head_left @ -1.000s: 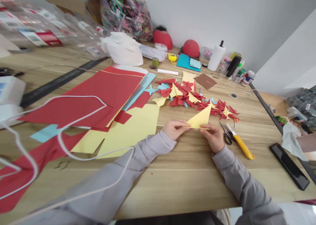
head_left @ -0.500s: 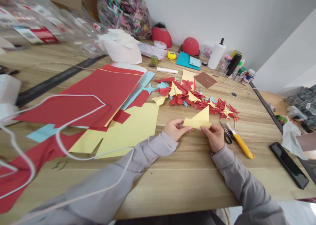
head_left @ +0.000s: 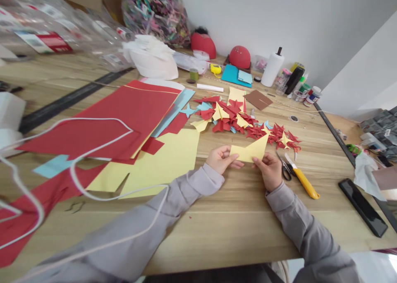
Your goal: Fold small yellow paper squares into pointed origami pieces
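Between my two hands a folded yellow paper (head_left: pixel 248 150) is held just above the wooden table (head_left: pixel 217 233), its pointed flap rising on the right. My left hand (head_left: pixel 221 159) pinches its left end, thumb in front and fingers behind. My right hand (head_left: pixel 270 169) grips the lower right corner between thumb and fingers. Behind the paper lies a pile of red, yellow and blue folded paper pieces (head_left: pixel 228 116), with several star shapes (head_left: pixel 284 140) at its right. Close to my right hand rest black-handled scissors (head_left: pixel 285 171) and a yellow utility knife (head_left: pixel 305 183).
Large red sheets (head_left: pixel 124 121) and yellow sheets (head_left: pixel 167 163) lie to the left, crossed by a white cable (head_left: pixel 102 198). A black phone (head_left: pixel 362 207) lies at right, near another person's arm (head_left: pixel 386 178). Bottles, a white roll (head_left: pixel 273 70) and a tape measure (head_left: pixel 215 69) stand behind.
The flap of the yellow paper has shifted, its tip now further right and the left part standing taller. My left thumb has moved slightly onto the paper's face.
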A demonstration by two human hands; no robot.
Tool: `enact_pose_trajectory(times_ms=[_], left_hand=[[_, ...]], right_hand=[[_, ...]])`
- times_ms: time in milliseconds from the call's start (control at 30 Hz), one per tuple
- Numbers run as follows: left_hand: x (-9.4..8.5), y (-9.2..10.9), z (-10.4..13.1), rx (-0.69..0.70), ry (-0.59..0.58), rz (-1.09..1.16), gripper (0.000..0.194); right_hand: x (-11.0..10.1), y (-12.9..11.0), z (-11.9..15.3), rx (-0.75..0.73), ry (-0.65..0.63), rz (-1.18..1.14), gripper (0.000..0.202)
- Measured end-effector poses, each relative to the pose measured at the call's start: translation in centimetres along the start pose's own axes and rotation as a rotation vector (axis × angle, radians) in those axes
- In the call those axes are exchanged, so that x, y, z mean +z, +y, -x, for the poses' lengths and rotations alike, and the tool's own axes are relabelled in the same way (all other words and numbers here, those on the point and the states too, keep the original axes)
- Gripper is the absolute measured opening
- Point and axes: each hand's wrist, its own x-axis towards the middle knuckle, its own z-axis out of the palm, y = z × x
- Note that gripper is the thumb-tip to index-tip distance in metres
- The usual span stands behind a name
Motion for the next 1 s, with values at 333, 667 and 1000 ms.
enact_pose_trajectory(times_ms=[333,667,1000], left_hand=[[0.61,-0.19,0.24,-0.048,0.028,-0.051,0.049],[0.43,-0.22,0.2,-0.1,-0.004,-0.076,0.035],[0.23,-0.06,0.35,-0.149,-0.056,-0.062,0.033]], right_hand=[[0.13,0.08,0.13,0.016,-0.055,0.011,0.025],[0.2,-0.22,0.24,0.091,-0.091,-0.058,0.032],[0.02,0.16,0.11,0.104,-0.057,-0.021,0.024]])
